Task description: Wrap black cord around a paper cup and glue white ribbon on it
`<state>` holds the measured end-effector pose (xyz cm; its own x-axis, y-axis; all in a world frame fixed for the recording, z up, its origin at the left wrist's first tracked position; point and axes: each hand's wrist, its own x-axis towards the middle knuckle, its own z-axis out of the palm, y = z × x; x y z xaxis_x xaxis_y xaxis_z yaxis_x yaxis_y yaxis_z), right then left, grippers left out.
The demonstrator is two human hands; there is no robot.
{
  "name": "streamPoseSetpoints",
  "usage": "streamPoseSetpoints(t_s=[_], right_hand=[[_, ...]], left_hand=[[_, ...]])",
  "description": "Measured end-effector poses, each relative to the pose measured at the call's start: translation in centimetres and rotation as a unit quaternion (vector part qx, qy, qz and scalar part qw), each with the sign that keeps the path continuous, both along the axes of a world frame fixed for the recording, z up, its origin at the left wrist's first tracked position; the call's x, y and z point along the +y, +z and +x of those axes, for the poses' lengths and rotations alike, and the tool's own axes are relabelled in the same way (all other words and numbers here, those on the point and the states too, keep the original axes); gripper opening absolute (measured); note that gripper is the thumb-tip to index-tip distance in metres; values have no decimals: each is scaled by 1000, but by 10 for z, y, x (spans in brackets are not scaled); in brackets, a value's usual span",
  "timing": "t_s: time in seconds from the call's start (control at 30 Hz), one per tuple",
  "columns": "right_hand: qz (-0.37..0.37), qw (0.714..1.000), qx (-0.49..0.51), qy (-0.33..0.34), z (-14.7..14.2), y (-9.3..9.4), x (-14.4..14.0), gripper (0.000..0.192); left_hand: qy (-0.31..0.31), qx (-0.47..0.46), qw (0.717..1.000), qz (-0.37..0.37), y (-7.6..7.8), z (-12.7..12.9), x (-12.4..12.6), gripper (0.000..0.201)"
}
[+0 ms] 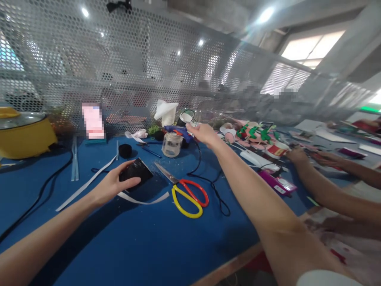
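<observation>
My left hand [119,178] is closed round a small black block-shaped piece [138,172], tilted above the blue table. Further forward, my right hand [203,133] is closed at the rear of a blue glue gun [186,133] with an orange trigger; its nose lies over the mouth of a clear jar [172,145]. Part of the grip is hidden. Between my arms lie scissors [175,180] with one red and one yellow handle, blades partly apart. A white strip [145,200] curves on the table below the black piece.
A yellow pot [26,133] and a phone on a stand [93,123] are at the left. Black cords [216,190] cross the table. Pink and green craft pieces [253,133] and a purple pack [276,182] lie right, near another person's hands [299,157]. Perforated metal panels [133,79] stand behind.
</observation>
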<state>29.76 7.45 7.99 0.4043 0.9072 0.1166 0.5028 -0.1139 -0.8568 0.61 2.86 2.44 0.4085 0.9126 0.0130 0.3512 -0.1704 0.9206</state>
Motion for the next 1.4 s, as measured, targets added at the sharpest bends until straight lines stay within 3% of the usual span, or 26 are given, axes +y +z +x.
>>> streamPoseSetpoints(t_s=[0.1, 0.2, 0.57, 0.7, 0.8, 0.9, 1.03, 1.23, 1.4], right_hand=[[-55, 995, 69, 44, -2, -11, 11, 36], [-60, 988, 124, 63, -9, -17, 14, 31], [88, 977, 190, 43, -22, -34, 13, 16], [137, 971, 189, 50, -25, -28, 4, 13], [155, 965, 194, 80, -33, -19, -19, 11], [123, 947, 239, 178, -48, -16, -52, 10], [11, 927, 260, 271, -65, -26, -90, 14], [-43, 920, 255, 293, -64, -44, -110, 11], [-56, 930, 183, 312, -64, -48, -116, 21]], left_hand=[[-2, 9, 999, 33, -2, 0, 0, 60], [18, 24, 998, 46, -3, -1, 0, 53], [25, 2, 1000, 17, -9, 1, -3, 49], [59, -21, 998, 7, -11, 0, -2, 51], [65, -46, 997, -24, -10, -2, -2, 48], [60, -45, 996, -43, -7, -3, -3, 43], [48, -23, 998, -30, -4, -5, -2, 41], [34, -32, 996, -72, -7, -10, 4, 42], [44, -84, 991, -96, -13, -8, 3, 40]])
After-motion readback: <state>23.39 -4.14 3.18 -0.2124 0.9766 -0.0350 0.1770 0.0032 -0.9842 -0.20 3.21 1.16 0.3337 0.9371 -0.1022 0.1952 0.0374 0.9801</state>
